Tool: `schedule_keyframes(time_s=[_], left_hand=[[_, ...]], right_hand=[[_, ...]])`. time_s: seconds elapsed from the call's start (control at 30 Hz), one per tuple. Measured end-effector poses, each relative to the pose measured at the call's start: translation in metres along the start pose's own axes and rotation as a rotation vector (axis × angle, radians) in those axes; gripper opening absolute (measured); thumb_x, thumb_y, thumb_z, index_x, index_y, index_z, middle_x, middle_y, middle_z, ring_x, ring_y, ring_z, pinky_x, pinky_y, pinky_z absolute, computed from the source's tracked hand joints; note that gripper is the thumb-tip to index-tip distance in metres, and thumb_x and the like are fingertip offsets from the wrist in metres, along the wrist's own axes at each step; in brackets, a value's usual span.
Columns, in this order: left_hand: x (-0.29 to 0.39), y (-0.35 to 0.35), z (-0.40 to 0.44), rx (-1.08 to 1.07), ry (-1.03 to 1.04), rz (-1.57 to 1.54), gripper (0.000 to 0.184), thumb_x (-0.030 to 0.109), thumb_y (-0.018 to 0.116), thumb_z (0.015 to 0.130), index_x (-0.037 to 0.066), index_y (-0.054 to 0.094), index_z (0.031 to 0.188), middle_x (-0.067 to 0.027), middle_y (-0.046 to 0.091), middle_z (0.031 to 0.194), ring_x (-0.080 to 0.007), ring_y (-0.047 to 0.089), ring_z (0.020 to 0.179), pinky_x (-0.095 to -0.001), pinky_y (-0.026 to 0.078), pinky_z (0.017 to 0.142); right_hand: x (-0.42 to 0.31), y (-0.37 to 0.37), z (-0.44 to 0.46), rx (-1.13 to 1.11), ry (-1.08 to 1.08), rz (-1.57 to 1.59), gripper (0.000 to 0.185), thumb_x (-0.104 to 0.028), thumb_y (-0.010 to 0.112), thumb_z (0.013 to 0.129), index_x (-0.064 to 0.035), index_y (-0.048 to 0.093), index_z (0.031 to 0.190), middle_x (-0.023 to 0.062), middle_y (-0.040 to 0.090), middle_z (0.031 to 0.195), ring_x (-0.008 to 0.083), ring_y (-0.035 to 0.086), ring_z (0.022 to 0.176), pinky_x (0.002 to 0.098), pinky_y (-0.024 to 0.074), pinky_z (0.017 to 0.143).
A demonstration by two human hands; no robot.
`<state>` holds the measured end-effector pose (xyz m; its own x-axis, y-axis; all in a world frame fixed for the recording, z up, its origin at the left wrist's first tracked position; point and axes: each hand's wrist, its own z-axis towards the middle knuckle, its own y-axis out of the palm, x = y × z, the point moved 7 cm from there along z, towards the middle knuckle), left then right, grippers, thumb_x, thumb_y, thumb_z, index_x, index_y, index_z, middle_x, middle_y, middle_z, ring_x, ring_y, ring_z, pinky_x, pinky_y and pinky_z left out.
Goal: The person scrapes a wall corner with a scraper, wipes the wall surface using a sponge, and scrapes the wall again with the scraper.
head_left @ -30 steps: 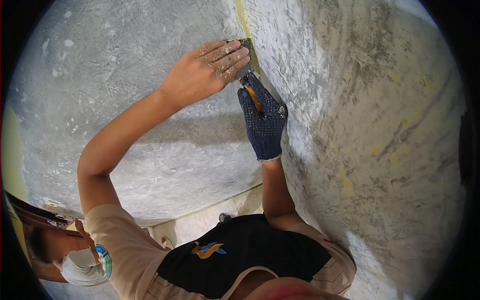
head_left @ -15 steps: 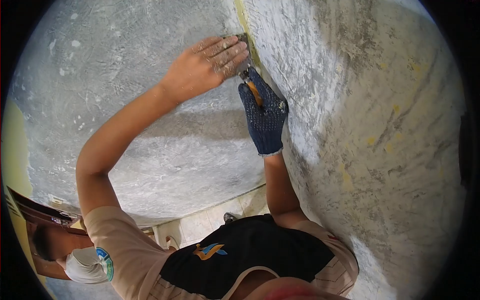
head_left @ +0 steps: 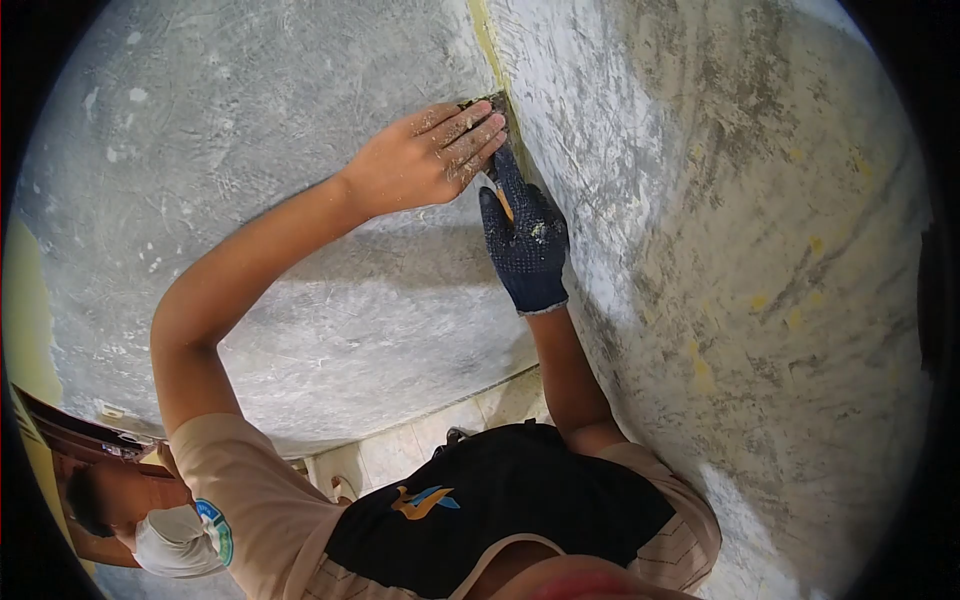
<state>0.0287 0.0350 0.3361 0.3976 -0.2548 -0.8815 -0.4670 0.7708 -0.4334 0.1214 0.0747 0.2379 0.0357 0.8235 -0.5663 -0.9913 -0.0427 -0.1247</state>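
My bare left hand (head_left: 435, 150) lies with its fingers stretched out and pressed flat over the dark blade of a scraper (head_left: 499, 101), close to the corner where two walls meet. Whitish dust and crumbs cover its fingers. My right hand (head_left: 525, 238), in a dark blue knitted glove with crumbs on it, is closed round the scraper's orange handle (head_left: 505, 204), just below the left hand. One gloved finger reaches up along the tool towards the blade. A yellowish strip (head_left: 484, 38) runs along the corner above the blade.
A grey, patchy wall (head_left: 250, 120) stands on the left, and a rough wall with yellow specks (head_left: 760, 260) on the right. Pale floor tiles (head_left: 395, 455) show below. Another person in a light shirt (head_left: 180, 543) is at the lower left, near brown furniture.
Both hands and the scraper went slightly up the corner, then came back down it, and are now lower than in both earlier frames. The gloved index finger now extends further along the tool.
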Motion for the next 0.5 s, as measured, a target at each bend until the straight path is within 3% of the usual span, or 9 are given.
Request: schedule_keyframes(time_s=[0.13, 0.5], left_hand=[[-0.008, -0.003, 0.009, 0.014, 0.043, -0.126, 0.044, 0.017, 0.076, 0.083, 0.008, 0.073, 0.126, -0.0058, 0.068, 0.136, -0.0218, 0.062, 0.131, -0.0367, 0.05, 0.114], [-0.004, 0.0, 0.005, -0.052, 0.021, -0.04, 0.048, 0.016, 0.074, 0.082, 0.008, 0.071, 0.13, -0.0048, 0.066, 0.14, -0.0202, 0.059, 0.134, -0.0366, 0.046, 0.117]], right_hand=[[0.006, 0.003, 0.002, 0.013, 0.056, 0.115, 0.054, -0.002, 0.07, 0.094, -0.0077, 0.058, 0.146, 0.0197, 0.073, 0.12, 0.0266, 0.075, 0.102, 0.0364, 0.0573, 0.085], [0.008, 0.007, 0.008, 0.023, 0.072, 0.14, 0.048, 0.0, 0.068, 0.095, -0.0034, 0.061, 0.142, 0.0183, 0.074, 0.12, 0.0242, 0.074, 0.108, 0.0338, 0.0568, 0.091]])
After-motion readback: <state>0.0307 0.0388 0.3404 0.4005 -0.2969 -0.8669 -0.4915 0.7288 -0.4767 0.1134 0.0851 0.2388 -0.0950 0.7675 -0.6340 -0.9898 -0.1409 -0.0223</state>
